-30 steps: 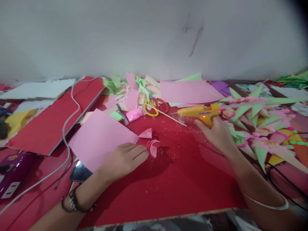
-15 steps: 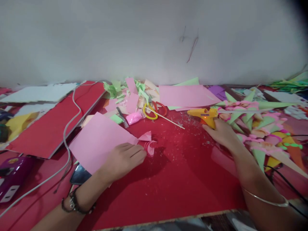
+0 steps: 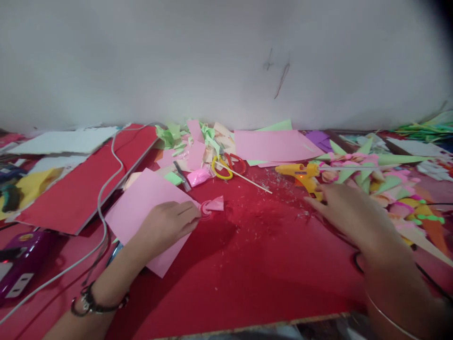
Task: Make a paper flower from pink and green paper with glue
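My left hand rests over the right part of a pink paper sheet, fingers bent and pressed together; what they hold, if anything, is hidden. A small curled pink paper piece lies just beyond its fingertips. On the right, my right hand is beside the handle of a yellow glue gun, thumb apart from the fingers, the handle no longer wrapped. The gun lies on its side with an orange light showing and a glue stick out of its back.
Yellow-handled scissors and a thin stick lie ahead. Paper flowers fill the right side. At left are a red board, a white cable and a purple device. Paper scraps lie near the wall.
My right hand has loosened from the glue gun and drawn back to the right. My left hand has moved left, and the pink sheet and small pink piece have shifted.
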{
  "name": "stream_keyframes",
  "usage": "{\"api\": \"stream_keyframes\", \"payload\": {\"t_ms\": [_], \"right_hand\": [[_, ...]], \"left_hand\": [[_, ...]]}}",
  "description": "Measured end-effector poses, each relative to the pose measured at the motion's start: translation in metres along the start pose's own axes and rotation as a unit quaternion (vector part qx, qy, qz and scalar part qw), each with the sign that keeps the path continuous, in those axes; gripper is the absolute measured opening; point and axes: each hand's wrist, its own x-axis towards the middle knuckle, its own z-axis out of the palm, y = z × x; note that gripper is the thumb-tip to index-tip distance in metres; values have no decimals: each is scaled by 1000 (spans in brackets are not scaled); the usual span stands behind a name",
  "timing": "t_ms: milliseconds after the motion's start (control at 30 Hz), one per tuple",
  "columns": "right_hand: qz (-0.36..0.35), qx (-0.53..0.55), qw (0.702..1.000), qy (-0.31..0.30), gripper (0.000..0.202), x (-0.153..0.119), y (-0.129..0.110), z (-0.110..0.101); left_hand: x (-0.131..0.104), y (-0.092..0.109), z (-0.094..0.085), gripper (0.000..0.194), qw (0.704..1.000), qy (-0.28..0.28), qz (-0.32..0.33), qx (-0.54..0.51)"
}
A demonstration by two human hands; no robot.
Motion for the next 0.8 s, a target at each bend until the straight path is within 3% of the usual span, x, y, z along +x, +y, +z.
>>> {"api": "stream_keyframes", "payload": {"t_ms": [67,167,233,333,433,533,800], "right_hand": [[-117,124,985,-18,15,-2,-19,-9],[-213,321,921,-64,15,3,-53,-10],[-262,378,887,-47,19,9,-76,-5],[-340,376,862,-16,22,14,-105,3],[-403,329,854,4,22,17,-126,5],[-425,259,868,6,16,21,-139,8],[-354,260,898,10,32,32,-130,24]], "left_hand": [[-1,-2,-2,21,999,-28,-26,-5],[-1,-3,0,20,999,-29,-28,-22],[-1,-4,2,20,999,-24,-29,-29],[-2,-5,4,19,998,-24,-35,-35],[-1,-5,5,17,998,-29,-31,-41],[-1,-4,5,16,998,-26,-29,-41],[1,5,4,13,992,-13,-82,-94]]}}
